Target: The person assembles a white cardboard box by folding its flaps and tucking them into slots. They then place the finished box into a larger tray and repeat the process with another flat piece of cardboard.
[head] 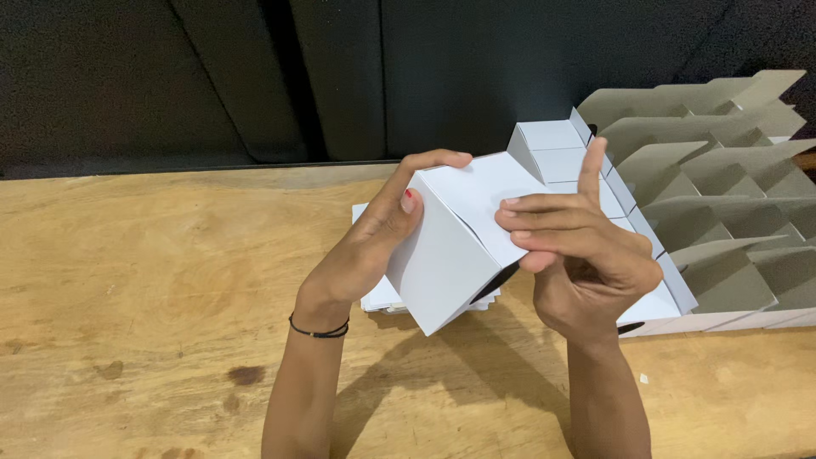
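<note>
Desk (153, 280): wooden, bare at 9 o'clock. Grey divider rack (722, 195): at 3 o'clock. Folded white boxes (561, 149): row beside rack. White carton (459, 238): centre, held above desk, part-folded; flat blanks (380, 297) apparently beneath. Left hand (374, 242): clamped on carton's left wall. Right hand (578, 255): fingers pressing top flap, forefinger raised. Best done w/ flap creased square, left grip firm.

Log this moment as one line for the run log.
left hand: grips white folded cardboard box | right hand: presses its top flap | under: flat white blanks | surface: wooden table
</note>
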